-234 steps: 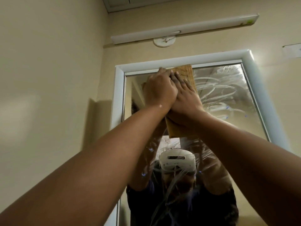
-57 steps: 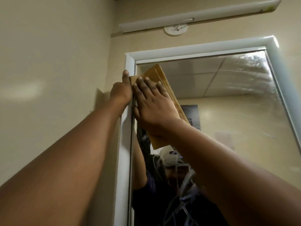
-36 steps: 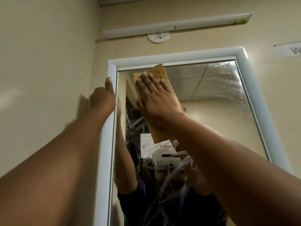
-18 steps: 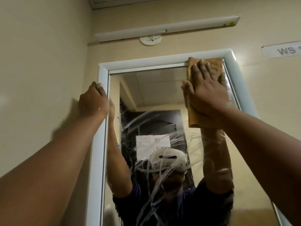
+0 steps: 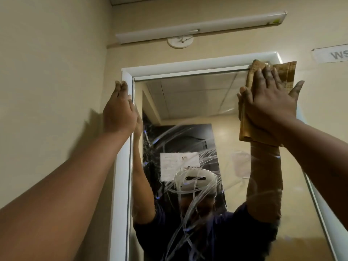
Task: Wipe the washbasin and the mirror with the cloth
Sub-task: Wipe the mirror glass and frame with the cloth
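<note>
The wall mirror (image 5: 197,102) has a white frame (image 5: 122,176) and fills the middle of the view; wet streaks cross its lower half. A folded tan cloth (image 5: 286,72) is pressed flat against the mirror's top right corner, overlapping the frame. My right hand (image 5: 269,104) lies spread on the cloth, fingers pointing up. My left hand (image 5: 119,110) rests with straight fingers against the left side of the frame near its top corner, holding nothing. The washbasin is out of view.
A side wall (image 5: 52,91) stands close on the left. Above the mirror hang a long white light fitting (image 5: 199,29) and a round white wall fitting (image 5: 180,42). A paper label (image 5: 331,55) is stuck to the wall at upper right.
My right hand has slid the cloth from the mirror's top left across to its top right corner. My left hand left the cloth and now rests on the left frame.
</note>
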